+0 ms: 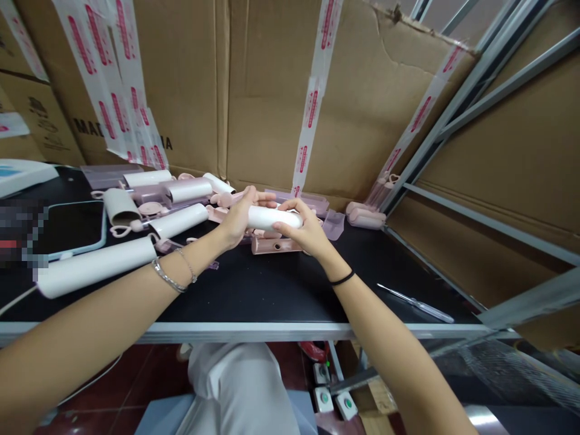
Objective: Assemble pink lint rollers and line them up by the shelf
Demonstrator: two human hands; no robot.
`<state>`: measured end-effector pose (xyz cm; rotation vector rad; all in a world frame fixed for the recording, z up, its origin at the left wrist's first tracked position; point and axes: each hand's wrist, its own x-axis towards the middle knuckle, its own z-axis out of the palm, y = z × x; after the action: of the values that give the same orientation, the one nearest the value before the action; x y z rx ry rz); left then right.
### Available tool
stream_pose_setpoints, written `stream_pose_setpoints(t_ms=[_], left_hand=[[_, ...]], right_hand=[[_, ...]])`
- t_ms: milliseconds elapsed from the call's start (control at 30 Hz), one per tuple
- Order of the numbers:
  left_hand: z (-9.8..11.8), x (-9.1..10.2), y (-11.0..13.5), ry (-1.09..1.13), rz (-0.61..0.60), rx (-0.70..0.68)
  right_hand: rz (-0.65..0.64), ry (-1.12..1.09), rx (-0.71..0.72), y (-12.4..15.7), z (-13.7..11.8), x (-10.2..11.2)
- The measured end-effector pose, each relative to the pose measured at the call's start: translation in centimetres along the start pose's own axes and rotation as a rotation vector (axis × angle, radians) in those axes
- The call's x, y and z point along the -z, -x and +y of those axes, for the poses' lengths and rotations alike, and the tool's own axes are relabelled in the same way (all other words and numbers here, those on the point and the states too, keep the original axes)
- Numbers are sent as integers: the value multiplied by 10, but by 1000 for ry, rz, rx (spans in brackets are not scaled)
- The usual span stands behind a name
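A white cylindrical casing (pixel 272 219) lies crosswise between my two hands, above the black tabletop. My right hand (pixel 310 228) is closed around its right end, thumb in front and fingers over the top. The palm of my left hand (pixel 238 219) rests against its left end, with the fingers stretched out behind and above it. Just below the casing is a pink housing (pixel 275 245) with a small round hole. Behind my hands lie pink parts (pixel 225 199) and translucent purple plastic pieces (pixel 334 225), partly hidden.
Left of my hands are several white tubes (pixel 179 221) and a long white cylinder (pixel 97 266). A phone (pixel 67 228) lies farther left. On the right are a screwdriver (pixel 419 303), pink parts (pixel 367 216) and a metal frame (pixel 498 229). Cardboard (pixel 267 96) stands behind.
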<state>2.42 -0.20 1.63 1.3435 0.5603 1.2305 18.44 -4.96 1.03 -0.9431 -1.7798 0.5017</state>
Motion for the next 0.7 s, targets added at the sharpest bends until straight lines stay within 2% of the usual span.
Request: stream_pose_setpoints(t_ms=[133,233,300,333,367,400,433,500,567,600,700], left_hand=[[3,-4,5,-22,46,26],[7,-8,6,11,119,56],[10,-10,4,97,213,40],[11,-9,2,141,264,24],[11,-9,0,174,310,12],[12,-7,-1,193,348,5],[12,-6,-3,204,377,5],[11,-3,-4,210,410,2],[10,-2,-4,210,417,-12],[9,-3,-4,208,413,-18],[9,-5,-1,190,396,-15]], right_hand=[[11,9,40,-2,1,-3],[25,83,65,-6,-6,14],[201,281,14,-7,-12,38],[310,439,-54,-6,-14,52],[359,603,-149,-4,-14,65],[329,676,-229,-1,-13,77],[232,716,-335,2,-10,86],[-129,720,-652,8,-1,95],[-411,699,-856,10,9,92],[-479,700,-884,10,13,89],[-485,749,-811,9,17,82]])
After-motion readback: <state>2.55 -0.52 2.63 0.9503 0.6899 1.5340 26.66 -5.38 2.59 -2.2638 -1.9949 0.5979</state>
